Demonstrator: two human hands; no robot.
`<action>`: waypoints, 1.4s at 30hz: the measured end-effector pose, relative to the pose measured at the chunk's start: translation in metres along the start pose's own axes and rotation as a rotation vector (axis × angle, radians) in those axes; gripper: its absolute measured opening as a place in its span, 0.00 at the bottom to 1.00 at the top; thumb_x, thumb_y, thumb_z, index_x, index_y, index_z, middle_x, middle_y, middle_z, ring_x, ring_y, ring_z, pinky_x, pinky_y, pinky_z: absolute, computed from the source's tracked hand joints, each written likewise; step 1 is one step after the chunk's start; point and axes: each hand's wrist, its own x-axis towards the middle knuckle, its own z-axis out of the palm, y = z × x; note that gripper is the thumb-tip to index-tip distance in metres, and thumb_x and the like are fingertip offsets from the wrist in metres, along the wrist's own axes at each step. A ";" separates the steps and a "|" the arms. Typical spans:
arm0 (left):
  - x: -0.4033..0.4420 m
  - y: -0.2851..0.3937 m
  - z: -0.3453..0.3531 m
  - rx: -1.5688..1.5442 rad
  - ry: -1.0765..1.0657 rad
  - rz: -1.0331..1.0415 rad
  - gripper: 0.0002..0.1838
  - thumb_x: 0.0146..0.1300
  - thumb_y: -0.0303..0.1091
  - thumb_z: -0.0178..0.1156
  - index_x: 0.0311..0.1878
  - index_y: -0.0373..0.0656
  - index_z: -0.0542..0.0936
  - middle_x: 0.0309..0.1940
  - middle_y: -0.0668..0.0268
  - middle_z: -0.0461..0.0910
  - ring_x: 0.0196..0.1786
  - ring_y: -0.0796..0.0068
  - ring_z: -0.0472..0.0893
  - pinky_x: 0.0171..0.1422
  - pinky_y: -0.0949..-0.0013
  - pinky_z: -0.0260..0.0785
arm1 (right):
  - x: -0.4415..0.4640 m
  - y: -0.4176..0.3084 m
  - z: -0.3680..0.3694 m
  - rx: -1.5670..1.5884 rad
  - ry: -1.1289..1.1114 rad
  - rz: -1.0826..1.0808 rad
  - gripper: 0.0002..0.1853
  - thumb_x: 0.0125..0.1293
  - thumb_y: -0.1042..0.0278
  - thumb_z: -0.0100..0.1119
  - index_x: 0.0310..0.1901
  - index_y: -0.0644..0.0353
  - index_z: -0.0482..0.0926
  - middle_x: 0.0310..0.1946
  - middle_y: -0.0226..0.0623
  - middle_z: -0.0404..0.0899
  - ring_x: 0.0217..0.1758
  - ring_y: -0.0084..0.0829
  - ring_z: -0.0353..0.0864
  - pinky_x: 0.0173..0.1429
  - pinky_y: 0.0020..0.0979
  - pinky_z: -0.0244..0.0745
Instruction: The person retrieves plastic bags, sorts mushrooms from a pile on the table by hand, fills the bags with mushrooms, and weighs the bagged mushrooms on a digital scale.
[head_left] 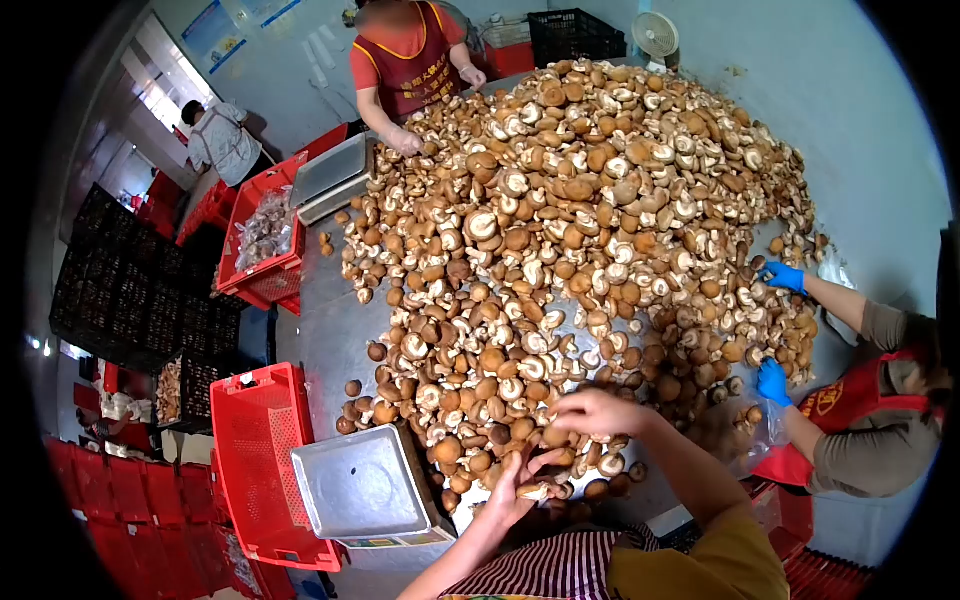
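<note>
A large heap of brown-capped shiitake mushrooms (590, 190) with pale stems covers the metal table (335, 330). At the heap's near edge, my left hand (512, 497) is palm up, its fingers curled around a mushroom (535, 491). Just above it, to the right, my right hand (600, 412) has its fingers bent down together onto a brown mushroom cap (556, 436). The fingertips of both hands are partly hidden among the mushrooms. Left of my hands stands a weighing scale (362, 482) with a metal top.
A red crate (262, 460) sits beyond the scale. Another red crate (262, 240) with bagged contents adjoins a second scale (330, 172). Co-workers stand at the far side (415, 60) and at right, with blue gloves (775, 382). Black crates (140, 310) are stacked left.
</note>
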 end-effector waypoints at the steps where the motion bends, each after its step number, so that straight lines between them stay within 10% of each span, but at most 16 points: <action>1: 0.004 0.000 -0.003 -0.062 0.060 0.018 0.41 0.65 0.65 0.53 0.71 0.45 0.63 0.57 0.56 0.78 0.43 0.64 0.78 0.46 0.61 0.73 | 0.000 -0.014 0.001 -0.113 -0.057 -0.006 0.19 0.73 0.56 0.54 0.59 0.58 0.77 0.54 0.44 0.81 0.57 0.38 0.80 0.65 0.41 0.73; 6: 0.001 0.011 0.001 0.099 0.028 -0.049 0.22 0.70 0.48 0.56 0.59 0.42 0.74 0.47 0.53 0.81 0.42 0.63 0.82 0.39 0.62 0.76 | 0.090 0.000 -0.067 -0.648 0.471 0.233 0.21 0.74 0.60 0.51 0.65 0.58 0.72 0.66 0.45 0.70 0.68 0.41 0.69 0.76 0.43 0.59; 11: -0.006 0.000 -0.017 0.012 -0.055 -0.126 0.22 0.74 0.43 0.51 0.66 0.45 0.69 0.52 0.55 0.79 0.47 0.63 0.83 0.44 0.64 0.78 | 0.145 0.069 -0.109 -1.111 0.897 0.060 0.30 0.60 0.65 0.64 0.65 0.56 0.70 0.56 0.49 0.74 0.64 0.46 0.69 0.79 0.50 0.43; 15: -0.015 -0.011 -0.028 -0.024 -0.065 -0.109 0.21 0.75 0.42 0.50 0.66 0.45 0.69 0.53 0.54 0.79 0.48 0.62 0.83 0.47 0.63 0.79 | 0.124 0.062 -0.073 -1.040 0.694 0.206 0.33 0.59 0.64 0.65 0.67 0.56 0.68 0.55 0.48 0.74 0.63 0.46 0.69 0.77 0.52 0.48; 19: -0.015 -0.027 -0.042 0.006 -0.109 -0.113 0.21 0.75 0.41 0.48 0.67 0.43 0.68 0.53 0.53 0.79 0.48 0.61 0.83 0.50 0.62 0.79 | 0.063 0.065 -0.013 -0.832 0.650 -0.114 0.25 0.58 0.64 0.66 0.59 0.56 0.75 0.48 0.45 0.73 0.58 0.47 0.71 0.70 0.50 0.60; 25: -0.019 -0.025 -0.036 0.137 -0.077 -0.166 0.20 0.76 0.37 0.44 0.66 0.41 0.68 0.53 0.52 0.79 0.49 0.61 0.82 0.53 0.62 0.77 | -0.008 0.052 0.028 -0.643 0.521 -0.168 0.11 0.62 0.64 0.60 0.44 0.58 0.84 0.42 0.42 0.77 0.54 0.45 0.73 0.74 0.47 0.52; 30: -0.021 -0.022 -0.033 0.137 -0.076 -0.111 0.21 0.73 0.32 0.42 0.66 0.38 0.67 0.54 0.50 0.78 0.49 0.59 0.81 0.53 0.61 0.77 | 0.033 0.039 -0.006 -0.612 0.682 -0.196 0.11 0.69 0.71 0.50 0.44 0.64 0.83 0.42 0.44 0.82 0.43 0.38 0.80 0.54 0.42 0.77; 33: -0.021 -0.022 -0.039 0.167 -0.054 -0.117 0.21 0.73 0.33 0.41 0.66 0.38 0.67 0.56 0.51 0.77 0.50 0.59 0.81 0.54 0.61 0.77 | 0.102 0.052 -0.041 -0.642 0.821 -0.061 0.16 0.72 0.67 0.48 0.55 0.66 0.77 0.54 0.46 0.78 0.62 0.42 0.75 0.69 0.42 0.70; 36: -0.022 -0.021 -0.038 0.462 -0.050 -0.024 0.21 0.73 0.33 0.38 0.66 0.37 0.66 0.59 0.51 0.75 0.52 0.57 0.81 0.55 0.60 0.76 | 0.163 0.038 -0.048 -0.532 0.676 0.339 0.32 0.74 0.61 0.47 0.77 0.50 0.51 0.73 0.43 0.59 0.75 0.44 0.56 0.79 0.47 0.49; 42: -0.011 -0.031 -0.051 0.193 -0.006 -0.073 0.22 0.74 0.32 0.38 0.67 0.35 0.65 0.59 0.49 0.74 0.53 0.58 0.80 0.55 0.62 0.76 | 0.173 -0.003 0.045 -0.590 0.423 0.217 0.29 0.71 0.59 0.52 0.73 0.48 0.62 0.77 0.37 0.49 0.81 0.43 0.42 0.81 0.51 0.37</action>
